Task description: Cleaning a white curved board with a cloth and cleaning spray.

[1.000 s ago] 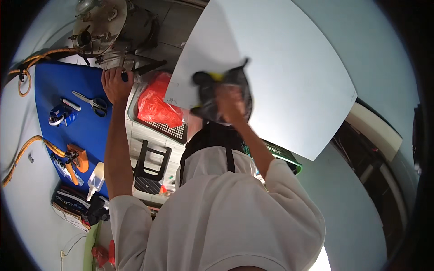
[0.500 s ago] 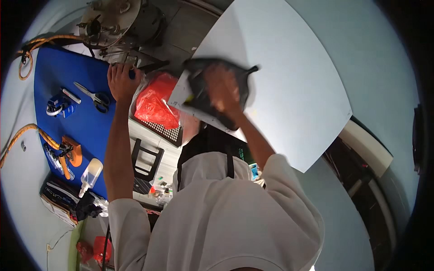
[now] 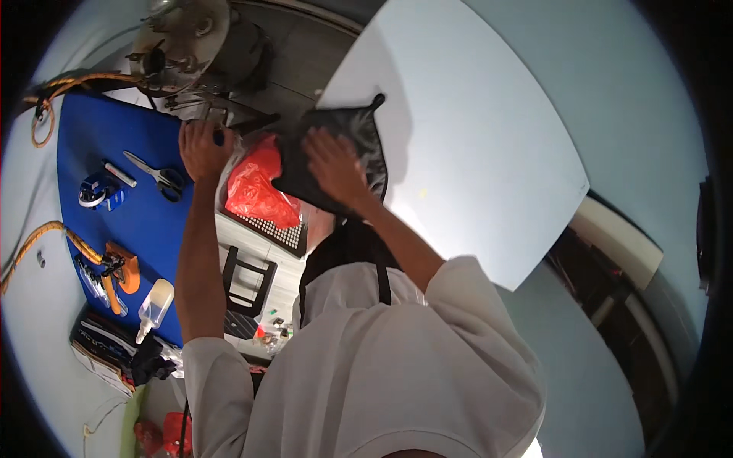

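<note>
Fingers spread, my right hand (image 3: 332,164) lies flat on a black cloth (image 3: 366,130) with a small loop at one corner. The cloth rests over the left edge of a white board or tabletop (image 3: 473,145), partly hanging past it toward a red plastic bag (image 3: 263,191). At the far right corner of a blue-topped table (image 3: 145,221), my left hand (image 3: 205,151) has its fingers hooked over the edge, with the thumb apart. A faint yellow mark shows on the white surface.
On the blue table lie scissors (image 3: 160,177), a marker (image 3: 121,175), a blue tape dispenser (image 3: 103,191), an orange-handled tool (image 3: 118,278) and a clear bottle (image 3: 156,305). A round metal tank (image 3: 183,46) stands beyond it. Below the red bag are a perforated tray and a black frame (image 3: 248,282).
My right hand has swept the black cloth leftward across the white surface, over its left edge and partly over the red bag. My left hand stays at the blue table's corner.
</note>
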Demonstrator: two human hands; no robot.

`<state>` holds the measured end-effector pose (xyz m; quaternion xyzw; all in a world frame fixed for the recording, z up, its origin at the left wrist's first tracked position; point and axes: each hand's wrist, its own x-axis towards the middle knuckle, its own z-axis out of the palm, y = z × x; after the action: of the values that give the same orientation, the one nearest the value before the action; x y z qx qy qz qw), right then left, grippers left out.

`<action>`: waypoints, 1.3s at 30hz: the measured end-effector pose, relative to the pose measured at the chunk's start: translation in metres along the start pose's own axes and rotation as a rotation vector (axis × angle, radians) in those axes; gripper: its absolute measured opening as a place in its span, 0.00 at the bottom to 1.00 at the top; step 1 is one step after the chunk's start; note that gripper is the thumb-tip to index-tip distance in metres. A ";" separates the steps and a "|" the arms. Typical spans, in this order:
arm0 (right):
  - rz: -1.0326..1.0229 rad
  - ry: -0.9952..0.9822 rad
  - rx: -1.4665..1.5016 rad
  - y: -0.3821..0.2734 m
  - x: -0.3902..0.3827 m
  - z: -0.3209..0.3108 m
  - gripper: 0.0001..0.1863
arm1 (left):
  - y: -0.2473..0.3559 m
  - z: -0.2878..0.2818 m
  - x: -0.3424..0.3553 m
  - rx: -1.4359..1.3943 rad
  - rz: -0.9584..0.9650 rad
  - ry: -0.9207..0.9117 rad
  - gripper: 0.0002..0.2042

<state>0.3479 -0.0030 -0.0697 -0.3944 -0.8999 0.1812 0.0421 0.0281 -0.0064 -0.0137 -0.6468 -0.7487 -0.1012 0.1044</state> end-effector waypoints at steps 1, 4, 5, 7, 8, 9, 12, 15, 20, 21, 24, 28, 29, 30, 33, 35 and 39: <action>0.006 0.051 -0.054 0.024 -0.006 -0.006 0.35 | 0.000 0.001 0.000 -0.013 0.013 0.025 0.08; 0.408 0.185 -0.174 0.134 -0.078 -0.050 0.30 | 0.001 0.001 0.000 0.005 0.018 0.031 0.09; 0.506 0.253 -0.299 0.172 -0.122 -0.069 0.29 | 0.001 0.000 0.001 0.007 0.013 0.023 0.09; 0.872 0.325 -0.290 0.238 -0.205 -0.096 0.31 | 0.003 -0.001 0.001 0.052 0.051 0.024 0.09; 1.076 0.362 -0.301 0.252 -0.236 -0.092 0.33 | 0.003 -0.001 0.001 0.067 0.050 0.018 0.09; 1.423 0.323 -0.226 0.261 -0.255 -0.089 0.34 | 0.004 -0.001 0.002 0.083 0.050 0.014 0.09; 1.114 0.507 -0.333 0.228 -0.224 -0.046 0.34 | 0.001 0.001 -0.002 0.103 0.073 0.011 0.09; 0.667 0.438 -0.315 0.117 -0.116 -0.008 0.30 | -0.003 0.006 -0.002 0.177 0.110 0.030 0.10; 0.155 0.230 0.276 -0.024 -0.016 -0.002 0.26 | -0.008 0.009 0.000 0.202 0.143 0.007 0.11; 0.283 0.219 0.373 -0.018 -0.026 -0.008 0.26 | -0.010 0.008 0.001 0.202 0.156 0.013 0.11; 0.535 0.028 0.353 0.063 -0.105 -0.030 0.28 | -0.013 0.009 0.000 0.219 0.148 -0.069 0.11; 0.907 0.575 -0.284 0.194 -0.316 -0.067 0.27 | -0.029 0.019 0.000 0.192 0.177 -0.116 0.11; 1.064 0.679 -0.313 0.212 -0.365 -0.072 0.26 | -0.036 0.022 0.001 0.197 0.188 -0.125 0.11; 1.274 0.725 -0.280 0.225 -0.404 -0.074 0.26 | -0.044 0.025 0.005 0.195 0.191 -0.191 0.13; 1.698 0.596 -0.298 0.231 -0.424 -0.057 0.28 | -0.064 0.033 0.017 0.193 0.205 -0.310 0.16; 1.322 0.767 -0.408 0.195 -0.363 -0.034 0.28 | -0.061 0.037 0.022 0.068 0.070 -0.394 0.21; 0.757 0.611 0.023 0.055 -0.176 -0.001 0.24 | -0.001 0.046 0.005 0.087 -0.187 -0.243 0.24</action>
<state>0.5072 -0.0962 -0.0768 -0.7287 -0.6377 0.0698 0.2399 0.0256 0.0115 -0.0565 -0.5765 -0.8165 0.0009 0.0312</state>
